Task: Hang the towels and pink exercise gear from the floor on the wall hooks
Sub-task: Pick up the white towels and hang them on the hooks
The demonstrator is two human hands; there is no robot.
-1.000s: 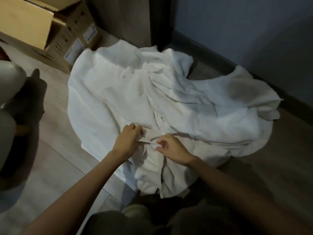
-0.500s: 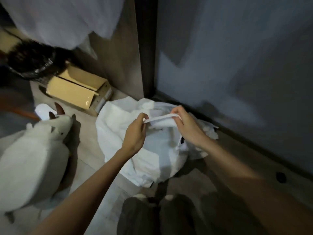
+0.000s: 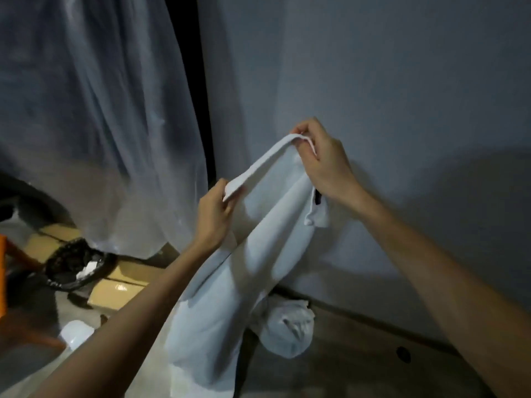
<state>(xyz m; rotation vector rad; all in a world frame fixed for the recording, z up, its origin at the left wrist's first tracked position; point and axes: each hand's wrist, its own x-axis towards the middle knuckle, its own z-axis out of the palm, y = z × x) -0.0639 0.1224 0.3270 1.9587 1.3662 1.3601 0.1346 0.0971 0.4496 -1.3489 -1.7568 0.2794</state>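
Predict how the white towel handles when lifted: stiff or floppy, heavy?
Probably floppy: the white towel droops in long folds below the hands. Likely light: left hand and right hand hold it up by pinching one thin strip.

towel (image 3: 258, 254) is running off the bottom edge, orange object (image 3: 2, 277) is getting cropped at left, black bag (image 3: 71, 268) contents are blurring out.

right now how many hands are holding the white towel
2. The left hand pinches the lower end of the white towel along its top edge. The right hand pinches the raised end, close to the wall.
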